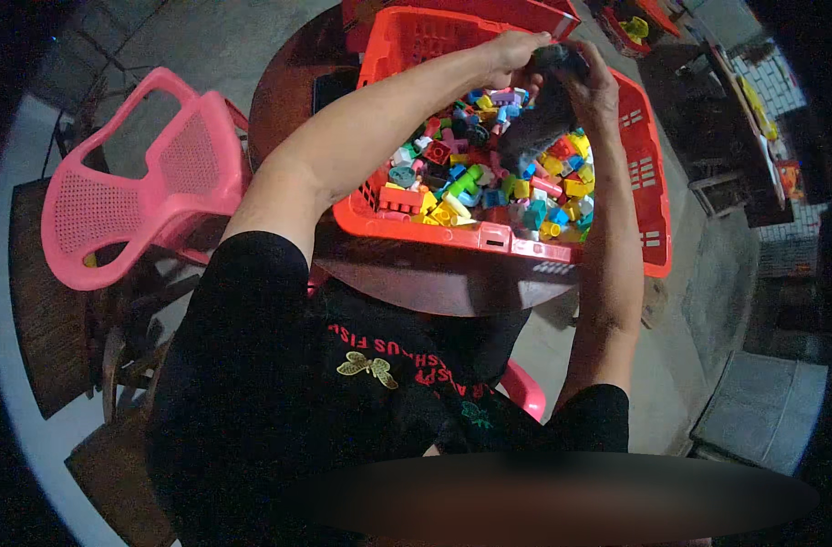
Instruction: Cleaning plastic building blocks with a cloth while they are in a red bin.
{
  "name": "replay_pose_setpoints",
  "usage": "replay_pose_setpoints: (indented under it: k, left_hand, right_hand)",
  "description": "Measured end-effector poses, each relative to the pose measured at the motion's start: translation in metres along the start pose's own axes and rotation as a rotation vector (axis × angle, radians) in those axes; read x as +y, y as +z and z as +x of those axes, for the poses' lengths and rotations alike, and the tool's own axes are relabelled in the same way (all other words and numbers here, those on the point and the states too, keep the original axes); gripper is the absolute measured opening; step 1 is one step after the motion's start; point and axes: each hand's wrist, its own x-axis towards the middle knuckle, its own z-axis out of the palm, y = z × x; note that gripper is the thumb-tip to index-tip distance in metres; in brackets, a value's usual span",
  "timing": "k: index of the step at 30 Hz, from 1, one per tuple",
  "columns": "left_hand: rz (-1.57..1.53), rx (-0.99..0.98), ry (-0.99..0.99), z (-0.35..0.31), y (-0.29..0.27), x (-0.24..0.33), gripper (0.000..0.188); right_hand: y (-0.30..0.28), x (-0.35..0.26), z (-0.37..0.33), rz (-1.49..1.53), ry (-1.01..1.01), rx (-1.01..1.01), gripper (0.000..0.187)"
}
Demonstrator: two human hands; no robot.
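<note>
Both hands are raised over the far side of a red plastic basket (480, 239) full of colourful toy building blocks (470, 187). My left hand (518, 56) has its fingers closed at the near-left side of a small dark object (558, 60). From the other side, my right hand (596, 89) grips the same object, its fingers bent round it. Shadow and the fingers hide the object's exact kind. Below the hands lie yellow, blue, red, green and pink pieces, partly in a dark shadow.
The basket stands on a round brown table (407, 278). Behind it is another red container (516, 14). A pink plastic chair (142, 182) stands at the left. A dark flat item (334, 88) lies on the table beside the basket. At the lower right is a grey box-like thing (762, 410).
</note>
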Motion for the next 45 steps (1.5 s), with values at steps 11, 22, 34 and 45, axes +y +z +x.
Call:
replay_pose_setpoints:
  k: [11,22,34,45]
  left_hand:
    - [0.724,0.26,0.563,0.016,-0.032,0.029,0.028]
    - [0.683,0.767,0.482,0.011,-0.063,0.088,0.058]
    - [1.494,-0.42,-0.076,-0.018,-0.061,0.054,0.055]
    - [1.983,-0.67,-0.537,-0.048,-0.082,-0.062,0.021]
  right_hand:
    - [-0.004,0.032,-0.009,-0.291,0.163,-0.368,0.035]
    - [0.013,0.021,-0.007,-0.183,0.121,-0.32,0.035]
    - [0.011,0.075,0.003,-0.075,0.157,-0.291,0.044]
    - [0.003,-0.022,0.001,-0.083,0.244,-0.337,0.041]
